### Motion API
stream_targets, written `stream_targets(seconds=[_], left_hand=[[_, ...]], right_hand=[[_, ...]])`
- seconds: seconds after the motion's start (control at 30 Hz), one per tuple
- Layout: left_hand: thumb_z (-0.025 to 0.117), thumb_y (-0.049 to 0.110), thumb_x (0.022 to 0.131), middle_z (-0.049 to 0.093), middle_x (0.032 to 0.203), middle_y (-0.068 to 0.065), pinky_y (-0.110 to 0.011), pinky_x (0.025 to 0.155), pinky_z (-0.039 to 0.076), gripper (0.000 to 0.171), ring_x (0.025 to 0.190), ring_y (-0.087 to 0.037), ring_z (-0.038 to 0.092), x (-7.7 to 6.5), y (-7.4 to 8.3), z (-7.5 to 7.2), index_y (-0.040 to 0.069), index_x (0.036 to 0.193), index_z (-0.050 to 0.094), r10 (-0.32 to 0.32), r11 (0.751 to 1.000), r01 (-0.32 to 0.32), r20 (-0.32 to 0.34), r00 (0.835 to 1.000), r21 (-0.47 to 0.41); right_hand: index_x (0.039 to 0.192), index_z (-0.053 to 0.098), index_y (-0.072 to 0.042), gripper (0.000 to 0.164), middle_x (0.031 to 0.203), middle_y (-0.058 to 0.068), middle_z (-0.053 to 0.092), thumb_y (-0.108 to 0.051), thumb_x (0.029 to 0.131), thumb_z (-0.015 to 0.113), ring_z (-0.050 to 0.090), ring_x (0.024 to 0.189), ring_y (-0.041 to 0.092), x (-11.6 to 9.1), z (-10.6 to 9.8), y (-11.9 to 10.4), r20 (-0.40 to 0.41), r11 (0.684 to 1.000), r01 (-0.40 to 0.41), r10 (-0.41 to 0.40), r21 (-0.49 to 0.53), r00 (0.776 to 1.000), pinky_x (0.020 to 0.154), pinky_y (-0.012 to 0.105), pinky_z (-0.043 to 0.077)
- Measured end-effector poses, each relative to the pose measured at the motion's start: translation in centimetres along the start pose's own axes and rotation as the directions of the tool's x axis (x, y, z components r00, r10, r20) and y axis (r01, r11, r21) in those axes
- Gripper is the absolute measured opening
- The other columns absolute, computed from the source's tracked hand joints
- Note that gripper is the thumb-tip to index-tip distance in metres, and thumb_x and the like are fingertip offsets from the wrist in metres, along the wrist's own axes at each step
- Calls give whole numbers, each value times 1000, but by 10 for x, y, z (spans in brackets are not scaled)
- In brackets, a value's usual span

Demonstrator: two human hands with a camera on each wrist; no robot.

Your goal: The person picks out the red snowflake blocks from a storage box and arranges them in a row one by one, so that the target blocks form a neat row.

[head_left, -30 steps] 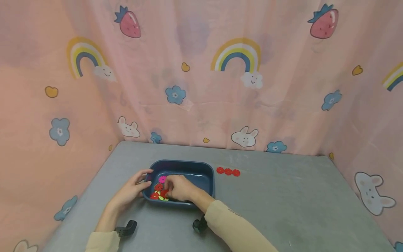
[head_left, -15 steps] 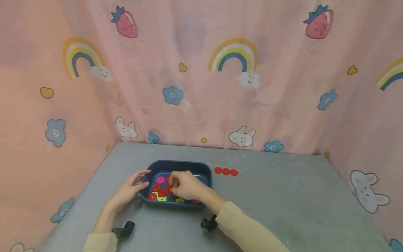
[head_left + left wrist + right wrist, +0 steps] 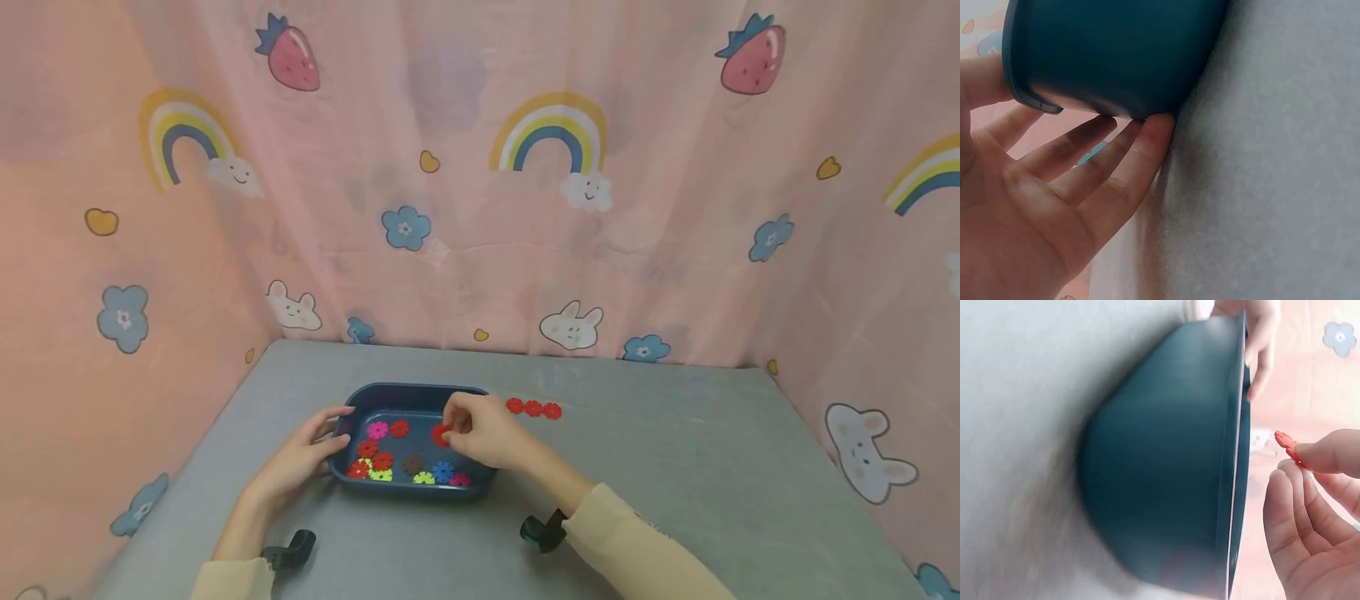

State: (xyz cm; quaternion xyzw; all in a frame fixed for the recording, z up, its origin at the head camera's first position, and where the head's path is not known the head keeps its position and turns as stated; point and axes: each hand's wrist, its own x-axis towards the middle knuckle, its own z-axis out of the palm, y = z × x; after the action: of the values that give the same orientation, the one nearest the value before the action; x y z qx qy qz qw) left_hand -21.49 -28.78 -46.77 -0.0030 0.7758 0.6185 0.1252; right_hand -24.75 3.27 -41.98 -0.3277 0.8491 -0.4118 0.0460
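Note:
A dark blue rectangular tray [image 3: 412, 398] stands on the table, with several flower-shaped plastic discs in it: red, pink, yellow-green, blue and brown. My left hand [image 3: 300, 454] holds the tray at its left end; in the left wrist view, fingertips touch the outer wall [image 3: 1110, 56] while one digit reaches over the rim. Between thumb and fingertips, my right hand [image 3: 487, 429] pinches a red disc [image 3: 1286, 442], raised above the rim in the right wrist view. Three red discs [image 3: 533, 408] lie in a row on the table beyond the tray's right end.
The grey table [image 3: 675, 475] extends to the right of the tray and in front of it. A pink printed curtain [image 3: 480, 250] encloses the back and sides. Black wrist-camera mounts [image 3: 543, 532] stick out below both forearms.
My right hand has moved right and up from the tray's left part with a red disc, uncovering the discs along the near side. The left hand keeps its place on the tray.

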Motion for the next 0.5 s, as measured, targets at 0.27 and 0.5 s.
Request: stream_targets(seconds=[0.27,0.5], left_hand=[[56,16,105,17,163,-31,-49,98,51,52,137,-45,43,-1,1,2,13,154,38,-2,1000,2,-7,1000,13],[57,18,105,18,163,-29,-49,99,50,52,140,-45,40,-1,0,2,14,154,39,-4,1000,5,-17,1000,28]], right_hand=[[94,65,-13,13,80,-4,61,-6,90,74,57,72,17,-14,-29,24,-154,991,-135,133,-3,979,62,29,53],[95,65,-9,9,81,1,62,-4,91,72,57,73,20,-26,-54,60,-219,979,-201,200,18,955,64,30,52]])
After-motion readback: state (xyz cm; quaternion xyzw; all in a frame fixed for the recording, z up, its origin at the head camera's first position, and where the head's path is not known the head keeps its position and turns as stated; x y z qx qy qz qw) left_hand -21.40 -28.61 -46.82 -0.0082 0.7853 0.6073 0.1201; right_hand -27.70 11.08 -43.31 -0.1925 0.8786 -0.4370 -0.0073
